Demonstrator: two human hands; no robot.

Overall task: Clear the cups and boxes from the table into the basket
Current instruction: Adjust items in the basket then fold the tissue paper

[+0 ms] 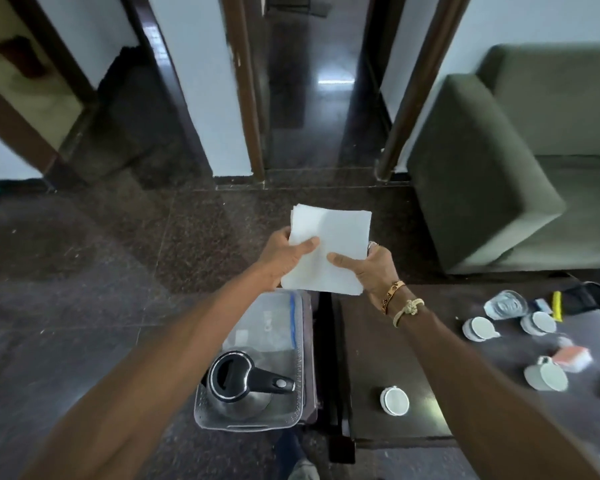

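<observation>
Both hands hold a stack of white paper napkins (329, 251) in the air above the far end of the clear plastic basket (201, 415). My left hand (286, 256) pinches the stack's left edge, thumb on top. My right hand (374, 268) pinches its right edge. The basket stands on the floor left of the dark table (395, 358). On the table lie several white cups: one (394, 400) near the front, another (546, 375) on its side, two more (478, 329) further back. A small orange-and-white box (572, 356) lies next to them.
A black-lidded steel kettle (243, 386) and a clear zip bag (271, 323) lie in the basket. A glass tumbler (506, 304) and a yellow item (556, 306) sit at the table's far right. A green sofa (492, 188) stands behind the table. The dark floor stretches to the left.
</observation>
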